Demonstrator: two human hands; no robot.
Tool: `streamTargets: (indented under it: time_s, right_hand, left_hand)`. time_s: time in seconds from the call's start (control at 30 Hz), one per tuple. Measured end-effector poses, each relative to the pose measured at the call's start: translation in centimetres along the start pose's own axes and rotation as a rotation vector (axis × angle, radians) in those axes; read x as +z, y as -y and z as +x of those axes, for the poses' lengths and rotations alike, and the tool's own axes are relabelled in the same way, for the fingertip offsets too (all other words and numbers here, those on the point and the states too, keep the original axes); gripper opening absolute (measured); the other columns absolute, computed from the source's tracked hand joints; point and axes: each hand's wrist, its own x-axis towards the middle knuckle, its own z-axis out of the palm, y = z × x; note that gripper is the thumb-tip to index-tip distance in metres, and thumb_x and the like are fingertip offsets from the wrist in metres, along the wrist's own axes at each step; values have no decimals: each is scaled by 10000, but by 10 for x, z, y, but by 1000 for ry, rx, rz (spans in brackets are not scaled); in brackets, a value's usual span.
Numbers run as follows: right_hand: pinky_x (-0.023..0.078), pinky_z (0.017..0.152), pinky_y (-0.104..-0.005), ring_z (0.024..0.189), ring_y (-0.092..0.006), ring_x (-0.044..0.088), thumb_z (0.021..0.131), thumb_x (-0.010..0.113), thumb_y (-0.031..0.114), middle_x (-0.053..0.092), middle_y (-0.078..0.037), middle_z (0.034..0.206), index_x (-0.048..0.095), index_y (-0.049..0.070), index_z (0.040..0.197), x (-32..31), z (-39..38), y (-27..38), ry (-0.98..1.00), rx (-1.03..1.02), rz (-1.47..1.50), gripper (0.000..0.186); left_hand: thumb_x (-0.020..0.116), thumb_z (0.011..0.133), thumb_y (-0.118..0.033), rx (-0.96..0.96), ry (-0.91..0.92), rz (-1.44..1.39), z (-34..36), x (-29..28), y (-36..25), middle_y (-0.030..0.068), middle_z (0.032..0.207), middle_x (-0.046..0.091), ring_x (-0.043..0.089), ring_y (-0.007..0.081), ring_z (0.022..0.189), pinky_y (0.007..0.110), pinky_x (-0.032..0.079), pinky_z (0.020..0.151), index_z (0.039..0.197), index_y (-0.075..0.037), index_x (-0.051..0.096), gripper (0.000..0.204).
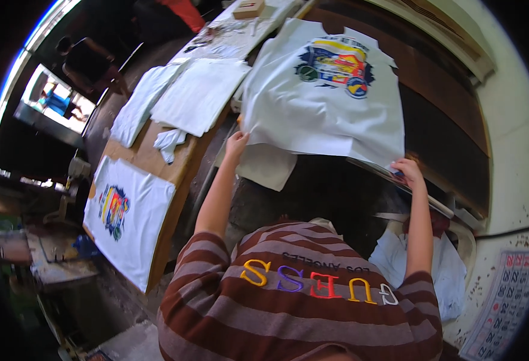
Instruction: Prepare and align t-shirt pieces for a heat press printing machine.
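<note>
A white cut shirt panel (276, 108) with a colourful print and a neck cutout is stretched out before me. My left hand (237, 144) pinches its near left corner. At the near right corner my right hand (406, 171) grips the edge, with a small dark blue spot by the fingers that I cannot make out. The panel's far part lies over a dark brown board (439, 114), while its near edge hangs in slight folds between my hands. Below the left end of that edge, a pale cloth piece (267, 166) hangs down.
A brown table (186, 157) on the left bears another printed white panel (141, 207), white fabric stacks (201, 93) and a crumpled scrap (169, 143). A cluttered white table (231, 37) holds a small box (248, 8). White cloth (448, 271) lies at right. Another person (90, 63) is far left.
</note>
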Motion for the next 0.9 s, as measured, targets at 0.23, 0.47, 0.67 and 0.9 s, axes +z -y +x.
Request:
streamTargets:
  time_s: [0.23, 0.47, 0.67, 0.9]
  right_hand:
    - [471, 523, -255, 619, -135, 572, 731, 658, 83, 574, -42, 713, 579, 33, 791, 19, -4, 23, 73, 28, 2, 111]
    - [487, 525, -232, 564, -130, 583, 713, 652, 65, 600, -60, 715, 594, 25, 786, 2, -29, 10, -35, -16, 160, 101]
    - [496, 590, -264, 659, -122, 584, 704, 634, 19, 585, -43, 734, 542, 48, 702, 13, -51, 39, -12, 18, 368, 97]
    - [478, 532, -253, 580, -129, 552, 681, 648, -34, 555, -42, 655, 515, 49, 656, -2, -60, 30, 71, -33, 267, 159]
  left_hand:
    - [601, 821, -249, -102, 3, -103, -4, -2, 9, -46, 662, 478, 413, 66, 616, 248, 345, 555, 786, -42, 597, 209]
    - [623, 803, -247, -102, -58, -144, 3, 17, 15, -18, 728, 569, 465, 72, 651, 237, 373, 598, 850, -27, 643, 226]
    - [596, 821, -231, -173, -174, -118, -10, 8, 10, -6, 686, 537, 514, 102, 666, 263, 418, 558, 779, -22, 612, 214]
    - [544, 850, -181, -68, -135, -299, -44, -20, -21, 48, 746, 581, 573, 130, 650, 264, 508, 568, 839, -2, 587, 184]
